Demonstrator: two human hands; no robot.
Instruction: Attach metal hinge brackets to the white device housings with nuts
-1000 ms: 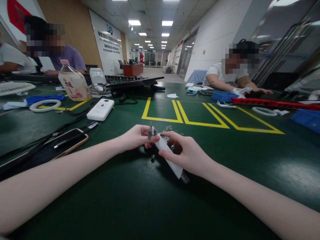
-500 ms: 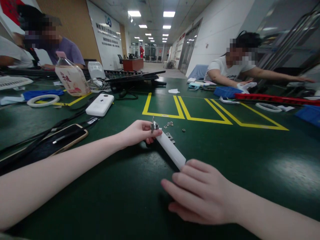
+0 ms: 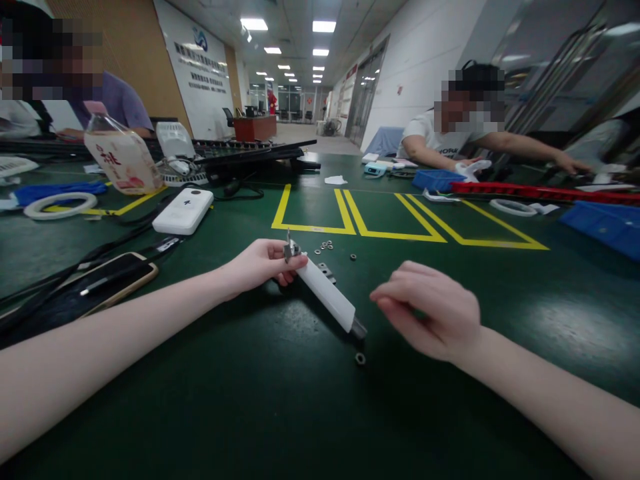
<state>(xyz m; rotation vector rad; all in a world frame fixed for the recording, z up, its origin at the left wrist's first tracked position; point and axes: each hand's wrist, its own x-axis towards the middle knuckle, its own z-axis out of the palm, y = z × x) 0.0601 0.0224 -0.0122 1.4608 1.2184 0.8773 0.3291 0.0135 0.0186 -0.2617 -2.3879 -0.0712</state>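
My left hand pinches the far end of a white tube-like part, where a small metal bracket sticks up. The part slopes down to the green table, its dark metal tip near the surface. My right hand hovers to the right of the part with fingers loosely curled, holding nothing that I can see. A small nut lies just below the tip. Several small washers and a metal plate lie beyond the part.
A phone, white power bank, cables, a tape ring and a bottle sit at left. Yellow tape boxes mark the table ahead. Blue trays and a red rail stand at right. Other people work at both far sides.
My right hand let go of the white part's near end, drew back, then rose to the right of it. A small nut now lies by the tip. My left hand kept its grip.
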